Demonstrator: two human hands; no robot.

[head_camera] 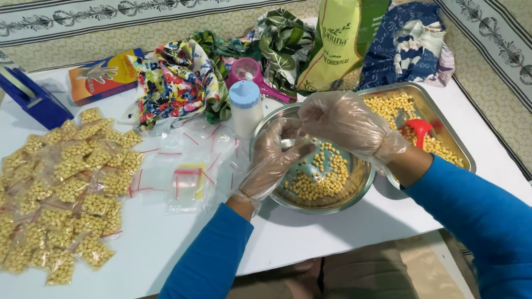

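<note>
A large heap of small clear plastic bags filled with yellow chickpeas [54, 198] lies on the white desk [157, 246], far to the left of the left hand [271, 159], so I judge much of the packing is done. Both gloved hands, left and right hand [340, 122], pinch one small clear bag [304, 140] over the round steel bowl of chickpeas [322, 183]. Empty clear zip bags with red strips [189, 167] just beside the left hand and a rectangular steel tray of chickpeas [440, 144] under the right wrist are still left.

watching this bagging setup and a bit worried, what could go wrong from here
1. Both gloved hands, left hand and right hand, work at a small clear bag above the round bowl; chickpeas could miss the bag, though most would likely drop back in.
2. The bowl sits near the table edge, so a forearm nudge might tip it.
3. The empty bags lie loose close to the left arm and could get swept off.
</note>
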